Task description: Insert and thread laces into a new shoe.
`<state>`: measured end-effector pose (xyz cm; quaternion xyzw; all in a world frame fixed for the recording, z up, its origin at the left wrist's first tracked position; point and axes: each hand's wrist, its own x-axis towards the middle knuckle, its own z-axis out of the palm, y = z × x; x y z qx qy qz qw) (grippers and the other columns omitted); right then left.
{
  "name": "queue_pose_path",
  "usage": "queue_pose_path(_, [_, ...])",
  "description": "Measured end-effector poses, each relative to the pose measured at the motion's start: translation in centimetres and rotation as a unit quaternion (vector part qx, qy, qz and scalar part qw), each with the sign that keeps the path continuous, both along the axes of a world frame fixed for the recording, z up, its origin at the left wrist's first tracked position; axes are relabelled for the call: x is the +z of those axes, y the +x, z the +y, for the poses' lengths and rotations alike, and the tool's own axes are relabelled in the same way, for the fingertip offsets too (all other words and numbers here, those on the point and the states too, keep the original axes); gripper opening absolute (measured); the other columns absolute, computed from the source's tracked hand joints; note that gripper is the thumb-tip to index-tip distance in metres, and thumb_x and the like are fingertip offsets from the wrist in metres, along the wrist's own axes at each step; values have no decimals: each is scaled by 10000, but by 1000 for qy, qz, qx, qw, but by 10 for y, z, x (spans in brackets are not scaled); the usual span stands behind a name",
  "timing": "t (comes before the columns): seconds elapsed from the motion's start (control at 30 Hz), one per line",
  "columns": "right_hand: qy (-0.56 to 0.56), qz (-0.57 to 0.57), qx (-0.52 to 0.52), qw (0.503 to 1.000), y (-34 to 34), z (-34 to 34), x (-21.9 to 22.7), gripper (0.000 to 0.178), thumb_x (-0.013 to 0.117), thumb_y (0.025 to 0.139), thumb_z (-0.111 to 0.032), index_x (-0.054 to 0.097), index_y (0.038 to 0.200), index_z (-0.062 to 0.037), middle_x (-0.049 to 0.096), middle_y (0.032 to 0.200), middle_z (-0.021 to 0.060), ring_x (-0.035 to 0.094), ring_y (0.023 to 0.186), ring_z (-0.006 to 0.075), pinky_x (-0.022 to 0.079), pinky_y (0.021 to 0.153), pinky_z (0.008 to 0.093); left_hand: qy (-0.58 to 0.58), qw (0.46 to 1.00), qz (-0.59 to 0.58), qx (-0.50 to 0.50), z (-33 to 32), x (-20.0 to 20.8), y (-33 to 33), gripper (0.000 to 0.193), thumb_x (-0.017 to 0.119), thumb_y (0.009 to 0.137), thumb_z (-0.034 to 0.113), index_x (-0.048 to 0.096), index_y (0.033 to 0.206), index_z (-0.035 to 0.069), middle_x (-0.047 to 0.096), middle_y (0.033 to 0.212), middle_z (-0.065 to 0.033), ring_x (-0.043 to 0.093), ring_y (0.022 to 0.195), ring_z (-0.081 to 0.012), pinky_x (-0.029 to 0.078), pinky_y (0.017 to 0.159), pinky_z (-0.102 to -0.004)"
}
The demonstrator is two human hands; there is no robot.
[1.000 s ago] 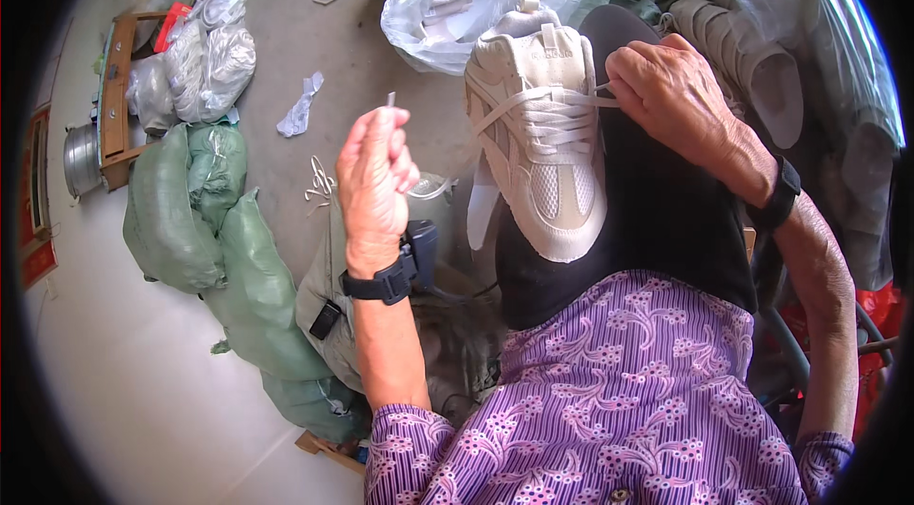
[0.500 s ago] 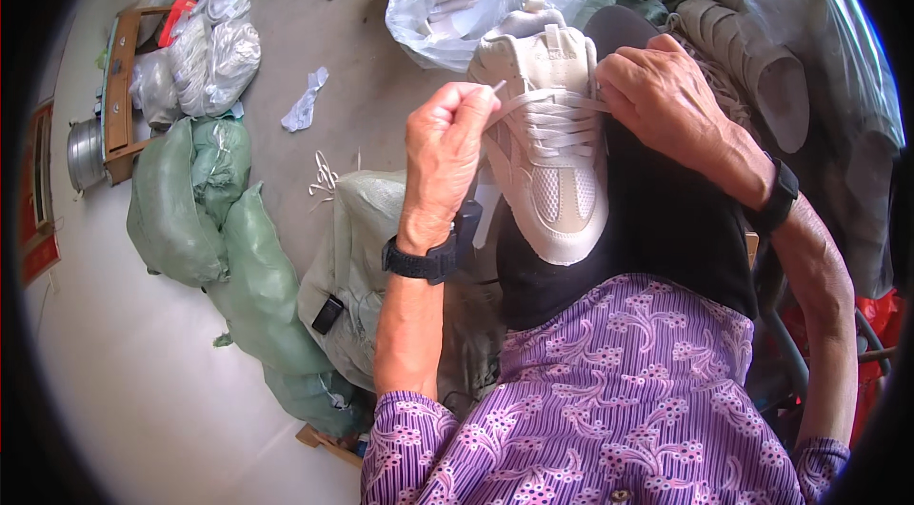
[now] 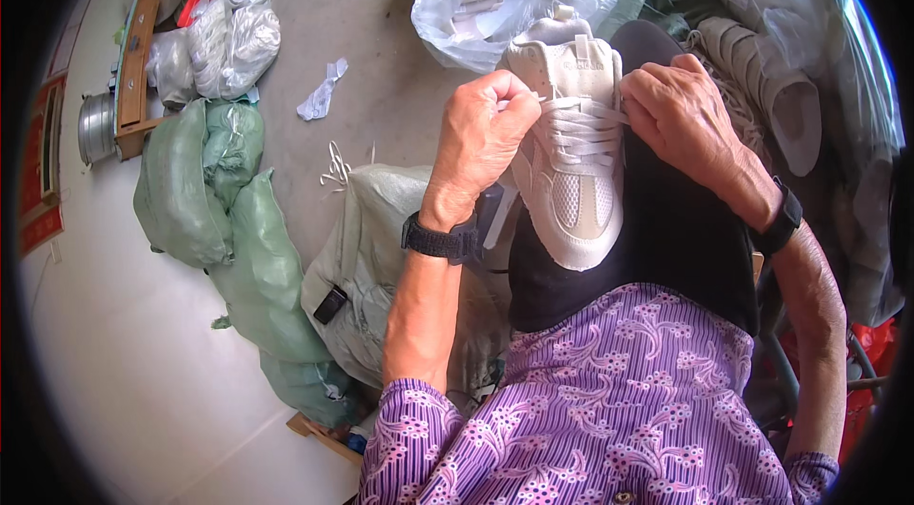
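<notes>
A cream sneaker [image 3: 576,219] with mesh panels rests on my dark-clad lap, its toe toward me. White shoelaces [image 3: 583,136] cross its tongue in several flat rows. My left hand [image 3: 487,138] is closed at the shoe's left edge, pinching one lace end between thumb and fingers. On the opposite side, my right hand [image 3: 684,110] is closed on the other end of the lace, which runs from the upper eyelets to its fingers. Both hands are level with the top of the lacing.
A clear plastic bag [image 3: 447,29] with pale shoe pieces lies beyond the sneaker. More cream shoes [image 3: 762,77] are stacked at the right beside plastic sheeting [image 3: 847,39]. Green sacks [image 3: 262,267] and a whitish sack [image 3: 352,229] stand at the left. Loose laces [image 3: 335,165] lie on the floor.
My left hand has come in closer to the sneaker, its fingers now against the shoe's side. The right hand keeps its grip at the right edge. The whole view has shifted slightly.
</notes>
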<state>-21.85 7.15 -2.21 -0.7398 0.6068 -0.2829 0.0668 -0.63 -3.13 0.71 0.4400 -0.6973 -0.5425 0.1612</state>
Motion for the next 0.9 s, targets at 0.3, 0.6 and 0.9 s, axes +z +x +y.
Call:
queue_pose_path(0.3, [-4,-4,0,1000,1,-1,-1,73,569,802,-87,514,758,-71,503,650,71,524,633,262,366,669,365,-2,999,6,-44,0,1,3,172,600,850,166,589,743,32,464,671,90,375,604,-8,318,522,-187])
queue_pose_path(0.6, [6,7,-6,1000,2,-1,0,59,573,799,-77,522,772,-67,507,651,62,523,622,255,370,671,362,54,997,24,43,1,-5,-3,203,585,814,160,582,726,-23,500,613,18,436,617,-56,403,554,-262])
queue_pose_path(0.9, [-1,16,-6,1000,2,-2,-1,59,574,791,-71,519,771,-63,501,644,67,520,620,262,377,676,368,-213,976,-40,3,6,-13,-18,138,591,802,116,595,768,-18,560,593,-78,505,578,-101,454,582,-291])
